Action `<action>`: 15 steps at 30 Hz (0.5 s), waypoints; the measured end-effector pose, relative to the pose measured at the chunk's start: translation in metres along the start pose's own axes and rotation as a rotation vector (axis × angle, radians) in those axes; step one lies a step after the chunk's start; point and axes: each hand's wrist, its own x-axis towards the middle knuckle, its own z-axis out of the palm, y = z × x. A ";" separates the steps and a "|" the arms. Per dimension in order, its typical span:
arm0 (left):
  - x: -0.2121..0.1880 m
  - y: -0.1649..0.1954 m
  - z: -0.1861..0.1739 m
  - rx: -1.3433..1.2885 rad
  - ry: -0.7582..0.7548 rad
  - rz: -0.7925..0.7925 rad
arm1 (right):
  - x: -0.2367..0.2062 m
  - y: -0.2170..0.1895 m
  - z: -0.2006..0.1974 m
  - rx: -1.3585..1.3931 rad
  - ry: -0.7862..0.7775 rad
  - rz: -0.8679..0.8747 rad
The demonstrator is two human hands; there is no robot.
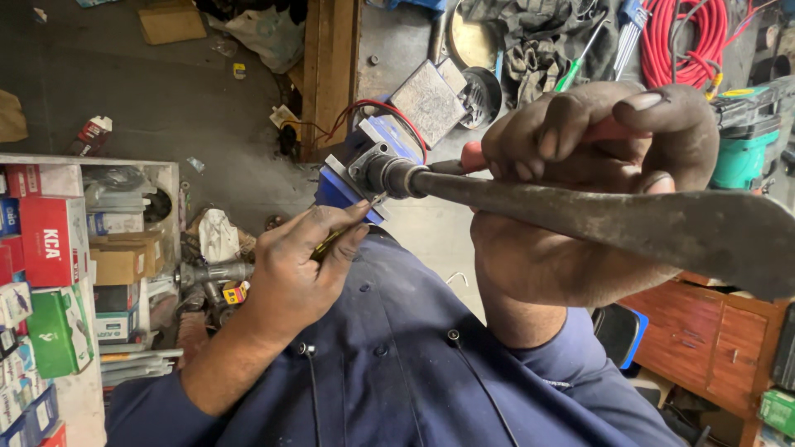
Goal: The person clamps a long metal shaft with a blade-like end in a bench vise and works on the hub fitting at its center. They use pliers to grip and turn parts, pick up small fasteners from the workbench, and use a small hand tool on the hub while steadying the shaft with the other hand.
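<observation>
My left hand [298,265] pinches a thin tool with a yellowish grip [331,240]. Its tip touches a round metal part [377,170] seated in a blue vise [335,190]. My right hand [580,141] is closed around a red-handled tool [472,156] whose end points at the same part. A long dark metal bar [662,223] runs from that part to the right edge and crosses in front of my right hand. Whether that hand also grips the bar is unclear. Both hands are smeared with grease.
A shelf of cardboard boxes [50,248] stands at the left. Beyond the vise lie a grey metal block [426,99] with red wires and a wooden plank [331,66]. A red hose coil [687,37], a green power tool [745,141] and a wooden cabinet [704,331] sit to the right.
</observation>
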 end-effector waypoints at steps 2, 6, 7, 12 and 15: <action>0.001 0.000 0.000 0.005 -0.003 0.005 | 0.000 -0.001 -0.001 0.016 0.009 0.003; 0.005 0.006 -0.003 0.158 -0.051 -0.039 | 0.002 -0.001 -0.001 -0.027 0.003 -0.005; 0.006 0.009 -0.003 0.233 -0.074 -0.055 | 0.002 0.000 -0.001 -0.037 0.002 -0.010; 0.006 0.015 0.000 -0.015 0.014 -0.027 | 0.001 0.001 0.003 -0.033 0.032 -0.022; 0.005 0.001 0.004 0.061 -0.016 0.016 | -0.001 0.001 0.004 -0.039 0.020 -0.022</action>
